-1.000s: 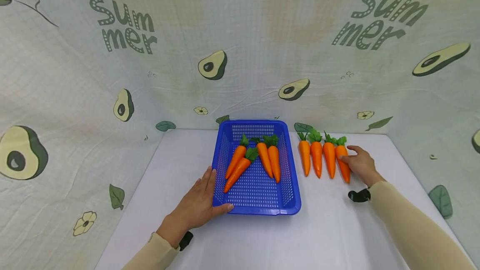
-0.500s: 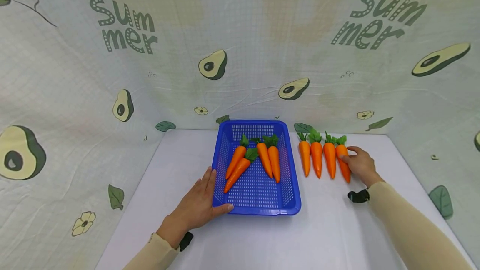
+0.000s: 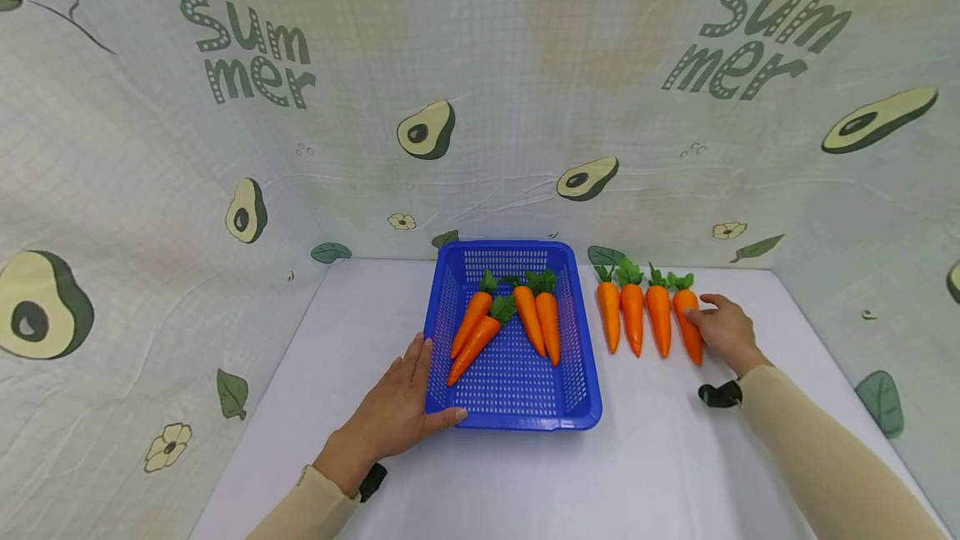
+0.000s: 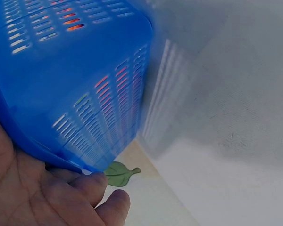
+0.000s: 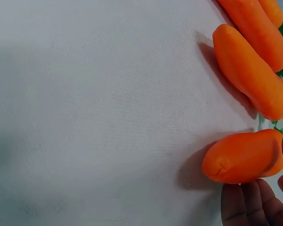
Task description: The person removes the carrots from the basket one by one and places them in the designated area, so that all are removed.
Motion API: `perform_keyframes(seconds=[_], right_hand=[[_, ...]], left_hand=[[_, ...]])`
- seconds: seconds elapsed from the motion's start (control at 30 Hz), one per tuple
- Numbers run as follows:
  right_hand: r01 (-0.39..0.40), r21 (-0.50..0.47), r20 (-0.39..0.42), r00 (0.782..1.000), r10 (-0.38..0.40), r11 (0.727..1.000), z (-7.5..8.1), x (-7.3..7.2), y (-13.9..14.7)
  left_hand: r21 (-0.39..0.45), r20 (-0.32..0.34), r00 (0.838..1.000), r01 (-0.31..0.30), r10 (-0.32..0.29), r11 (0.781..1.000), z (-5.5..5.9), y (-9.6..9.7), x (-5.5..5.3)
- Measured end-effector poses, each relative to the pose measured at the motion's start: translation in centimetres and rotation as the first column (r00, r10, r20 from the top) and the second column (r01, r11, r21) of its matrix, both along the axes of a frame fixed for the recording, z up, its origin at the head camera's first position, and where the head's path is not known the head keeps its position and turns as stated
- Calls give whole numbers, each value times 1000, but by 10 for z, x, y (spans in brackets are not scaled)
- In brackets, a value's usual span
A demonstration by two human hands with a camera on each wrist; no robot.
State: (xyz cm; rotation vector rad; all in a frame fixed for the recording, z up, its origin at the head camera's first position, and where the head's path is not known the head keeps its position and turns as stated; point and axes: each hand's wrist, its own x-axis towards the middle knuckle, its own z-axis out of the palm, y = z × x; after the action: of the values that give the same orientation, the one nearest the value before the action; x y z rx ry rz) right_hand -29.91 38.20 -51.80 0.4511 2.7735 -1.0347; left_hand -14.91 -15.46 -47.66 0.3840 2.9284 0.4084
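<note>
A blue plastic basket stands mid-table with several carrots inside, leafy tops toward the back. My left hand rests along its left side and front corner, fingers straight and thumb on the front rim. The left wrist view shows the palm against the basket wall. To the right of the basket, several carrots lie side by side in a row. At its right end, my right hand holds the outermost carrot between thumb and fingers; the carrot lies at table level.
The white table meets a patterned cloth backdrop right behind the basket and the row. Cloth also hangs at both sides. A narrow strip of table separates the basket from the nearest carrot in the row.
My right hand and the outermost carrot have shifted slightly right, widening the gap to its neighbour. The left hand and basket have stayed put.
</note>
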Motion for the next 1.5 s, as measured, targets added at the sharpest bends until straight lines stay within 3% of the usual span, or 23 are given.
perform_keyframes(seconds=[0.27,0.7,1.0,1.1,1.27,1.5], right_hand=[[28,1,-17,999,-28,1000,4,-1,-4],[-10,30,-45,999,12,999,1,-1,-5],[-13,19,-72,997,14,1000,8,-3,-13],[-15,20,-101,995,17,1000,16,-2,-22],[-61,22,-210,976,64,998,42,1,-45],[-154,-50,-276,952,135,987,84,7,-105]], left_hand=[[3,-3,1000,5,-5,1000,0,-1,0],[8,1,1000,-2,2,1000,-1,0,-1],[2,-12,1000,1,-1,1000,0,0,-1],[0,-11,1000,4,-4,1000,1,0,0],[-11,-10,1000,7,-7,1000,3,0,0],[-37,-19,1000,10,-10,999,3,0,0]])
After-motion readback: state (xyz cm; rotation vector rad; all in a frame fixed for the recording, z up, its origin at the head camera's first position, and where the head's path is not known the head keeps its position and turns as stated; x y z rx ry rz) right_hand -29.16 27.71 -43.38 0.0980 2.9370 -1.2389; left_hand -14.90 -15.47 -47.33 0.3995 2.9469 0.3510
